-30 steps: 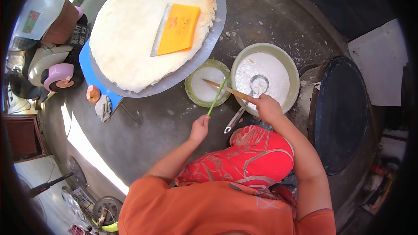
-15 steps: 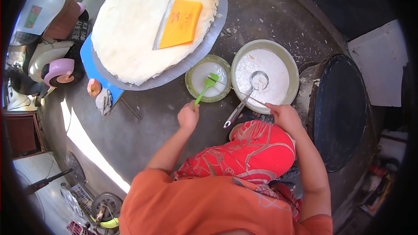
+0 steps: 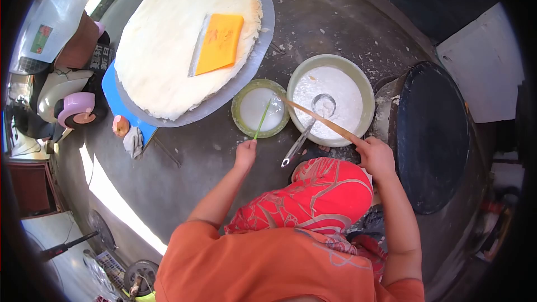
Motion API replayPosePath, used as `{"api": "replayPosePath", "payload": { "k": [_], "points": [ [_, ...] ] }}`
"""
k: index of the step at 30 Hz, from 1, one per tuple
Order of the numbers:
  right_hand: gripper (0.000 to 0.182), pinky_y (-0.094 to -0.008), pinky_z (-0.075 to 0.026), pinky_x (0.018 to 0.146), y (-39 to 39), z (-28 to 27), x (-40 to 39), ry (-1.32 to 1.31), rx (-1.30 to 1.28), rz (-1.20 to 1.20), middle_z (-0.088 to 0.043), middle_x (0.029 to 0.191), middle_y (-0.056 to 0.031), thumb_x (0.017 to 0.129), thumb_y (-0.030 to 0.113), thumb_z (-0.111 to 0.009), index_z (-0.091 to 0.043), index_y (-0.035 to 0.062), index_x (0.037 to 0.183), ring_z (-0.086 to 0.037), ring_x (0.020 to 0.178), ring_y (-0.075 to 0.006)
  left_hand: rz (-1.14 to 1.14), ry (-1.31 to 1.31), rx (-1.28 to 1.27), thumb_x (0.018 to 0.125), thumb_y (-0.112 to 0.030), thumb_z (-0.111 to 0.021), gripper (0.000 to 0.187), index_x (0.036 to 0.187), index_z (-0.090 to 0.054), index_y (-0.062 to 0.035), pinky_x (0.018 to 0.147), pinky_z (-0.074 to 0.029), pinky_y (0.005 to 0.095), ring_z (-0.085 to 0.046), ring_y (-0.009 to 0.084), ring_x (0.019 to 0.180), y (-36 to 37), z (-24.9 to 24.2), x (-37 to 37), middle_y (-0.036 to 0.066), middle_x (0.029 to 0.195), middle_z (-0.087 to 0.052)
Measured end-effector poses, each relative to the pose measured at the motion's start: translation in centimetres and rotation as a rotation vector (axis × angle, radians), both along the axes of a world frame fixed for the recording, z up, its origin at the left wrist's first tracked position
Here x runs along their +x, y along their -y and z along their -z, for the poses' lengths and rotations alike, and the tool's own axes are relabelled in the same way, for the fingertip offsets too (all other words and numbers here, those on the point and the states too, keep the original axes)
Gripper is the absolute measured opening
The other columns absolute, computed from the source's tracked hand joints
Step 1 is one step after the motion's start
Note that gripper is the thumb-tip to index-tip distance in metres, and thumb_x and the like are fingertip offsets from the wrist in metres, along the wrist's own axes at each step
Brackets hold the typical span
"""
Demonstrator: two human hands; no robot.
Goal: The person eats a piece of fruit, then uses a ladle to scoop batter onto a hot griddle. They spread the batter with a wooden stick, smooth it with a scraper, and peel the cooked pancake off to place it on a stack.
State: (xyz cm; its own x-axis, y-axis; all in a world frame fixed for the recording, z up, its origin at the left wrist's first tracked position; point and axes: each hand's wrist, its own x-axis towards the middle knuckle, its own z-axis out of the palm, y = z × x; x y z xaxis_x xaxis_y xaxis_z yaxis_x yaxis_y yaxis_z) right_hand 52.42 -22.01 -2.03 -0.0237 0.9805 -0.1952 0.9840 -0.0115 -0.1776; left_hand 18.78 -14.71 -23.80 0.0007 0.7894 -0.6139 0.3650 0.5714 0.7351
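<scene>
My left hand (image 3: 246, 154) is closed on the handle of a green spatula (image 3: 262, 120), turned edge-on, its tip over the small green bowl (image 3: 237, 117) of whitish liquid. In my right hand (image 3: 376, 158) is a flat wooden stick (image 3: 330, 125). It slants across the large basin (image 3: 367, 92), and its far end meets the small bowl's rim close to the spatula tip. White batter (image 3: 347, 86) fills much of the basin. A metal ladle (image 3: 297, 145) rests in it, handle over the near rim.
A stack of thin round flatbreads (image 3: 162, 45) lies on a grey round board (image 3: 266, 22) at upper left, with a yellow scraper (image 3: 220, 45) on top. A blue stool (image 3: 112, 92) shows beneath. At right stands a large black round griddle (image 3: 436, 140). A pink-wheeled scooter (image 3: 81, 109) is at left.
The spatula has turned from face-on to edge-on. The wooden stick has rolled from its thin edge to its broad face. The view has shifted slightly.
</scene>
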Motion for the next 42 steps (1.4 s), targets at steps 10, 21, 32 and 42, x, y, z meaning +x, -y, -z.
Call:
{"api": "replayPosePath", "payload": {
  "k": [10,21,32,42],
  "points": [
    [0.032,-0.0199,-0.041,0.05,15.6,-0.6,2.3,-0.752,0.067,0.797,-0.064,0.074,-0.0032,0.083,0.003,-0.054,-0.057,0.0083,0.115,-0.047,0.05,-0.0037,0.52,-0.03,0.187,0.089,-0.043,-0.043,0.049,0.114,-0.049,-0.0017,0.081,-0.044,0.0454,-0.058,0.0296,0.088,-1.3,-1.8,6.2,0.017,0.088,-0.061],
    [0.031,-0.0188,-0.042,0.051,23.4,-1.2,2.2,-0.869,0.217,0.94,-0.064,0.082,-0.0043,0.085,0.002,-0.05,-0.056,0.0053,0.115,-0.05,0.055,-0.0043,0.046,0.668,-0.901,0.093,-0.027,-0.038,0.03,0.101,-0.047,0.0011,0.037,-0.039,0.0258,-0.046,0.0132,0.045,-4.1,-6.4,16.8,0.007,0.065,-0.052],
    [0.032,-0.019,-0.042,0.052,23.9,0.0,2.4,-0.969,0.336,0.967,-0.065,0.079,-0.0052,0.084,0.0,-0.051,-0.056,0.0052,0.115,-0.05,0.055,-0.0048,1.182,-0.823,0.321,0.083,-0.018,-0.045,0.022,0.09,-0.058,-0.0025,0.072,-0.047,0.0454,-0.06,0.0366,0.086,-2.9,-10.8,16.3,0.02,0.09,-0.062],
    [0.032,-0.0206,-0.043,0.052,24.8,-0.1,2.2,-0.949,0.368,0.988,-0.065,0.078,-0.007,0.083,0.0,-0.053,-0.057,0.006,0.114,-0.051,0.053,-0.007,0.956,-0.561,0.445,0.084,-0.02,-0.047,0.025,0.087,-0.06,0.0019,0.073,-0.045,0.0469,-0.058,0.041,0.08,-3.3,-10.8,15.7,0.025,0.083,-0.06]
  ]
}}
